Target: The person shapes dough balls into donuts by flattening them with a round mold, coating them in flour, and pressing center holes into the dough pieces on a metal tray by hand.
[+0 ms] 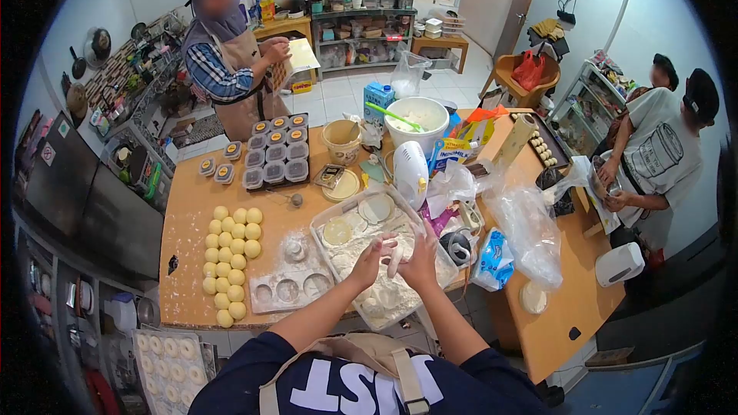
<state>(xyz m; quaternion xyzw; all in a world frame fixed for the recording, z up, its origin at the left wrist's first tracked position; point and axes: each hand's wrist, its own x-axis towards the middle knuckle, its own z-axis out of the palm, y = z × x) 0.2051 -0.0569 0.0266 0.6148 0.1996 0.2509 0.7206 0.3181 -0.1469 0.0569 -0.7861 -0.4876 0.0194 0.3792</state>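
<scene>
Over a tray of flour, my left hand and my right hand meet with curled, floury fingers. Between them is a small pale piece of dough, its shape partly hidden by the fingers. In the tray, a round pale disc and a round container lie at the far side, and a floury lump sits near my body. Left of the tray lie a metal plate with round holes and a flour-dusted round piece.
Rows of yellow dough balls cover the table's left part. Lidded cups, a white bucket, a hand mixer and plastic bags stand beyond. Dough rings fill a lower-left tray. Other people work across the table and at right.
</scene>
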